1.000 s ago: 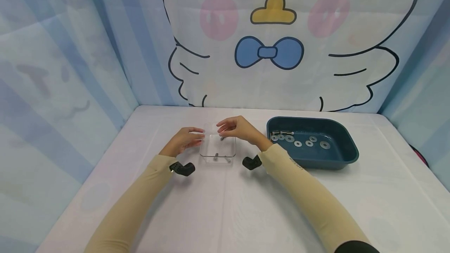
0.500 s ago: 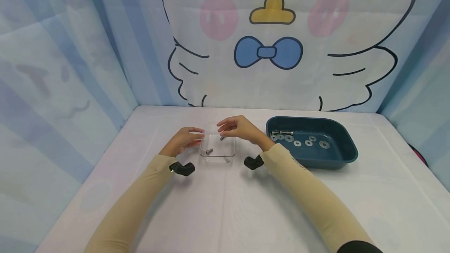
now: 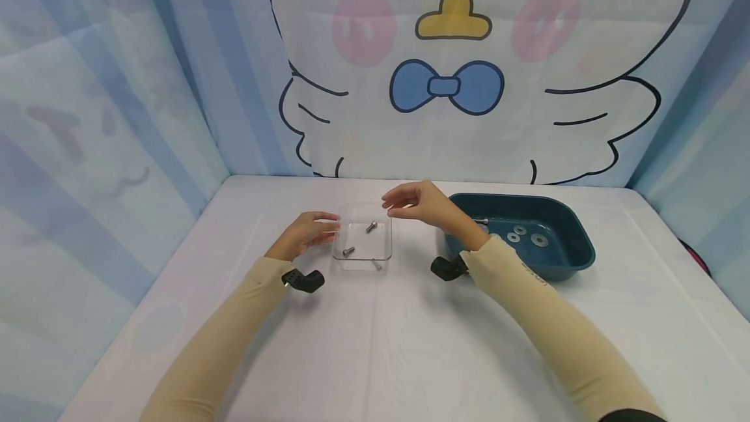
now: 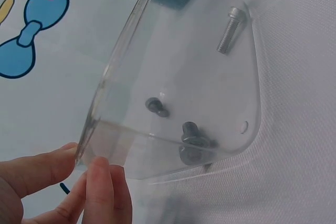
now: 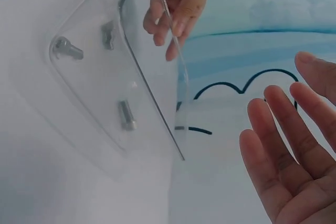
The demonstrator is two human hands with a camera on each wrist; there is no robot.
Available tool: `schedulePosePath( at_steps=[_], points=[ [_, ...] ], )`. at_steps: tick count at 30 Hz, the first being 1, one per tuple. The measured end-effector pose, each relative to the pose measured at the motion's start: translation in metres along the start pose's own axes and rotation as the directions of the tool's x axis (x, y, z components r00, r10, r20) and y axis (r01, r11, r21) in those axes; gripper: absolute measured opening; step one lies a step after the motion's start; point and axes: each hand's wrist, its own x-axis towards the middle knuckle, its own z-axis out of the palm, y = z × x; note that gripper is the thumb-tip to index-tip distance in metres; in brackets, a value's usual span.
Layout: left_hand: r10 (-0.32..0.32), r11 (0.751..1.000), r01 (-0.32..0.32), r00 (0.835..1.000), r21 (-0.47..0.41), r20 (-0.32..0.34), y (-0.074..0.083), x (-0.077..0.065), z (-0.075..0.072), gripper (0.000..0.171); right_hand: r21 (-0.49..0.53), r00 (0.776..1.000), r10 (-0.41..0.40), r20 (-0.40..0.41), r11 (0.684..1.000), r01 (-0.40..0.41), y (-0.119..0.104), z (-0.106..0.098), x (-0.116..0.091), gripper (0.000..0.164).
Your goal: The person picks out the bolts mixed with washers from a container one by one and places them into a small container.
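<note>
A clear plastic box (image 3: 362, 258) stands on the table with three metal socket-head bolts inside. One bolt (image 4: 229, 31) lies near a far corner in the left wrist view, while a second bolt (image 4: 156, 106) and a third bolt (image 4: 193, 141) sit closer to the hand. My left hand (image 3: 308, 234) pinches the box's rim between thumb and fingers at its left side. My right hand (image 3: 424, 204) hovers to the right of the box, apart from it. Its fingers are spread and loosely bent in the right wrist view, holding nothing.
A dark teal tray (image 3: 577, 246) stands to the right, partly behind my right forearm. Several flat washers (image 3: 540, 240) and a metal bolt (image 3: 482, 221) lie in it. A printed curtain (image 3: 445, 142) closes off the table's back edge.
My right hand has moved right and up, away from over the box, toward the tray. One bolt inside the box has shifted and tipped over to the left. My left hand stays put.
</note>
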Motion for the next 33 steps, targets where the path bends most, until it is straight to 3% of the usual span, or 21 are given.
schedulePosePath(
  at_steps=[8, 17, 33],
  points=[
    [0.011, 1.000, -0.011, 1.000, 0.006, 0.004, 0.000, -0.001, -0.002, 0.044, -0.042, 0.999, 0.028, -0.034, 0.999, -0.029, -0.012, -0.039, -0.024, 0.034],
    [0.010, 1.000, -0.010, 1.000, 0.002, 0.002, -0.001, -0.001, -0.003, 0.045, -0.174, 0.999, 0.026, -0.044, 0.984, -0.033, -0.016, -0.075, -0.043, 0.032],
    [0.022, 1.000, -0.022, 1.000, 0.011, 0.017, -0.003, 0.000, -0.002, 0.044, -0.293, 0.992, 0.096, -0.079, 0.949, -0.115, 0.020, -0.112, -0.055, 0.030]
  ],
)
